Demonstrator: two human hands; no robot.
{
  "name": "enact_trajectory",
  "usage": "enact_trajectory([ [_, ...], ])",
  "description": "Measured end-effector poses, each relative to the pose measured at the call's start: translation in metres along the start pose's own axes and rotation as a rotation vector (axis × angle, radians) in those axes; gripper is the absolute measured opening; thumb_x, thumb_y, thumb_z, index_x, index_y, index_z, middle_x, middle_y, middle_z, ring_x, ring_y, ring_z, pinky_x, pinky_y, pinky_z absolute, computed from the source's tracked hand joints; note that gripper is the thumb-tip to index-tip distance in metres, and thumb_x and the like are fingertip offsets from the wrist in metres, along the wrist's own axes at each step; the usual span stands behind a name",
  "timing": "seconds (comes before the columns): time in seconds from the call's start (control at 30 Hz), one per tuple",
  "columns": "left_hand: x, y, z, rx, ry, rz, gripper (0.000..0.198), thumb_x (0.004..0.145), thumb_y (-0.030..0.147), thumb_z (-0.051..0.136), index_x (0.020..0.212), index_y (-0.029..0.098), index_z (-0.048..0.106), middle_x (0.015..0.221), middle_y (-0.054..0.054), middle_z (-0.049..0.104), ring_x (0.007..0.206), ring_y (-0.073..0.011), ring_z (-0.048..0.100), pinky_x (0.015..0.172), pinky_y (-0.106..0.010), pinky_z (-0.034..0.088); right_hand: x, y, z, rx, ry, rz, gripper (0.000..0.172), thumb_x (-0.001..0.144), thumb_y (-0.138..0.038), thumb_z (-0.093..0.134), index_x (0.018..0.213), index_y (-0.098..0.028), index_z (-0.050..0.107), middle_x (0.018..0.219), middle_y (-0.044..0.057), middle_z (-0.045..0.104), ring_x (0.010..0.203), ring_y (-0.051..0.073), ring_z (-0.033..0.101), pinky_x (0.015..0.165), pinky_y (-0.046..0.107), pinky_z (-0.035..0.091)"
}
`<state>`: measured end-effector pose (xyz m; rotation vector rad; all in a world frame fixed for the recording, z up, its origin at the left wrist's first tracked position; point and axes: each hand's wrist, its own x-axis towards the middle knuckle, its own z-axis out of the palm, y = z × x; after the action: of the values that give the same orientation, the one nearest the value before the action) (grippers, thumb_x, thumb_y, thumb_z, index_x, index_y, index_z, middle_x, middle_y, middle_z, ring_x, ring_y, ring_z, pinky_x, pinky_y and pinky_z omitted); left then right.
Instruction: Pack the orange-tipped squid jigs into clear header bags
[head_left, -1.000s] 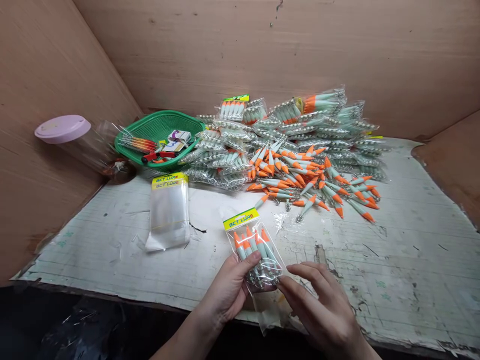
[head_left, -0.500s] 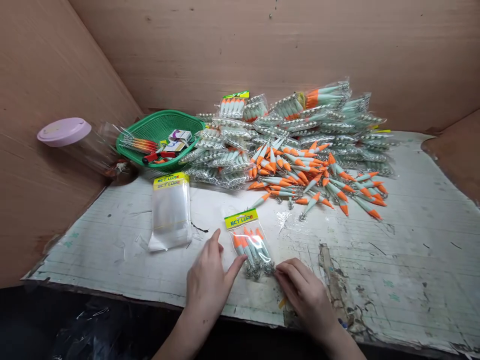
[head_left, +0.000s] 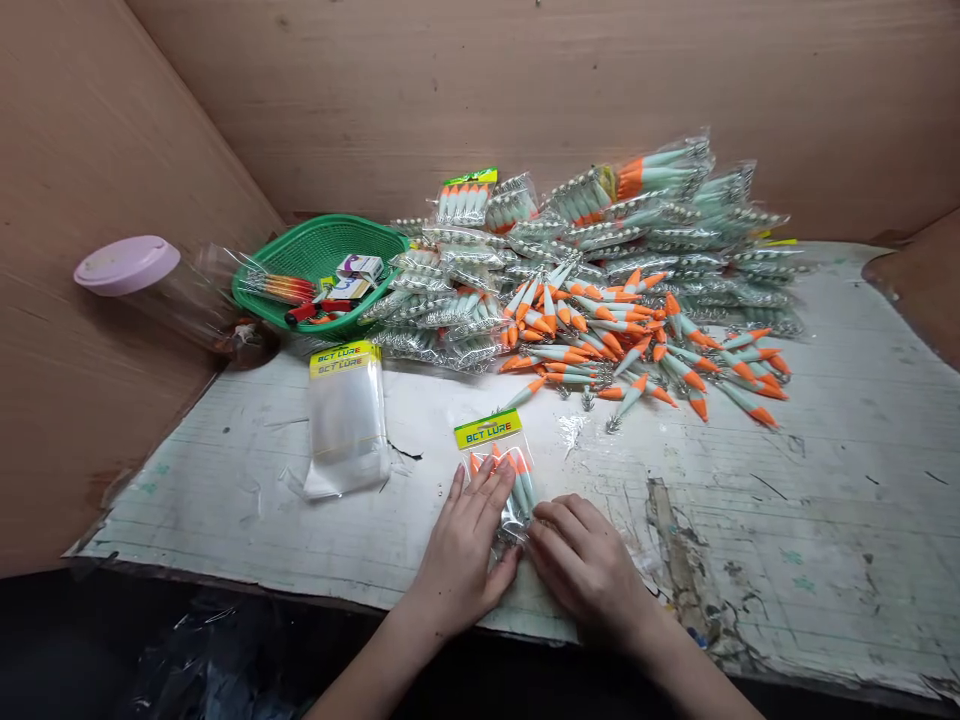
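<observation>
A clear bag of squid jigs [head_left: 523, 483] with a yellow-green "BCT LURE" header [head_left: 488, 430] lies flat before me. Its jigs are orange at the top and pale green below, with hook crowns at the bottom end. My left hand [head_left: 471, 545] lies over the bag's left part, fingers stretched out on the plastic and thumb by the hooks. At the lower right edge, my right hand [head_left: 592, 565] has its fingers curled and closed on the bag; the fingertips are partly hidden. A stack of unfilled header bags [head_left: 346, 420] sits to the left.
Loose orange and pale-green squid jigs [head_left: 630, 345] lie heaped beyond my hands, before piled filled bags [head_left: 637, 235]. A green basket [head_left: 330, 230] with small items stands left of them, beside a clear jar with a pink lid [head_left: 127, 265]. The table edge is close to my forearms.
My left hand has moved right, from beside the bag onto it, covering part of the jigs. My right hand has shifted slightly left and up against the bag's lower right edge.
</observation>
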<state>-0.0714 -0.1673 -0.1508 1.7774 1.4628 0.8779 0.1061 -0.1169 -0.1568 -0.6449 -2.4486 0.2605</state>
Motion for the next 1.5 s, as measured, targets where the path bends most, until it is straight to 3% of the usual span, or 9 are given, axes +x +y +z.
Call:
enact_trajectory([
  [0.3,0.000,-0.002,-0.007,0.055,-0.043,0.050,0.065,0.085,0.019,0.054,0.145,0.020,0.030,0.149,-0.009,0.035,0.140,-0.0276,0.025,0.116,-0.049,0.012,0.008,-0.001,0.006,0.122,-0.076,0.223,0.017,0.083,-0.007,0.050,0.097,-0.014,0.057,0.096,0.012,0.054,0.085,0.021,0.048,0.068,0.036,0.050],
  [0.5,0.002,-0.007,-0.008,0.165,-0.051,0.111,0.066,0.085,0.021,0.054,0.145,0.021,0.028,0.148,-0.009,0.037,0.139,-0.0267,0.028,0.116,-0.049,0.015,0.008,-0.006,0.011,0.191,-0.038,0.316,0.022,0.078,-0.008,0.051,0.098,-0.016,0.053,0.098,0.011,0.050,0.089,0.024,0.049,0.071,0.039,0.050],
  [0.63,-0.001,-0.011,-0.003,0.366,-0.041,0.163,0.068,0.086,0.019,0.050,0.147,0.017,0.019,0.148,-0.012,0.038,0.141,-0.0261,0.025,0.114,-0.055,0.018,0.005,-0.007,0.014,0.211,-0.027,0.336,0.026,0.077,-0.008,0.051,0.101,-0.019,0.052,0.099,0.010,0.050,0.090,0.023,0.049,0.072,0.039,0.050],
  [0.77,-0.009,-0.013,-0.004,0.457,-0.020,0.130,0.074,0.084,0.024,0.053,0.148,0.016,0.016,0.154,-0.015,0.023,0.143,-0.0317,0.010,0.112,-0.061,0.016,0.003,-0.003,0.008,0.251,-0.041,0.338,0.028,0.079,-0.009,0.052,0.104,-0.020,0.053,0.102,0.010,0.050,0.093,0.023,0.051,0.075,0.037,0.051],
  [0.87,-0.015,-0.013,-0.006,0.447,-0.017,0.122,0.076,0.081,0.015,0.050,0.148,0.014,0.014,0.152,-0.015,0.027,0.143,-0.0293,0.014,0.113,-0.059,0.017,0.003,-0.003,0.005,0.269,-0.063,0.321,0.029,0.080,-0.011,0.054,0.107,-0.019,0.054,0.103,0.010,0.051,0.094,0.023,0.051,0.076,0.038,0.051],
  [1.1,-0.013,-0.011,-0.002,0.597,0.028,0.222,0.066,0.074,0.010,0.046,0.139,0.004,0.033,0.145,-0.020,0.038,0.141,-0.0289,0.022,0.111,-0.054,0.029,0.005,-0.011,0.011,0.201,0.016,0.342,0.017,0.084,-0.019,0.055,0.102,-0.018,0.054,0.098,0.010,0.050,0.088,0.022,0.051,0.072,0.038,0.050],
  [1.3,-0.013,-0.014,0.005,0.745,0.068,0.278,0.061,0.075,0.005,0.042,0.136,0.000,0.036,0.141,-0.023,0.043,0.139,-0.0317,0.026,0.106,-0.053,0.038,0.005,-0.016,0.015,0.193,0.049,0.411,0.014,0.086,-0.019,0.053,0.100,-0.019,0.053,0.097,0.009,0.049,0.088,0.022,0.052,0.073,0.039,0.049],
  [1.5,-0.013,-0.014,0.000,0.643,0.055,0.292,0.056,0.078,0.009,0.045,0.134,0.002,0.038,0.138,-0.022,0.047,0.138,-0.0317,0.028,0.106,-0.054,0.038,0.011,-0.021,0.016,0.186,0.093,0.525,0.008,0.084,-0.022,0.055,0.091,-0.018,0.055,0.093,0.008,0.049,0.086,0.022,0.052,0.073,0.038,0.047],
])
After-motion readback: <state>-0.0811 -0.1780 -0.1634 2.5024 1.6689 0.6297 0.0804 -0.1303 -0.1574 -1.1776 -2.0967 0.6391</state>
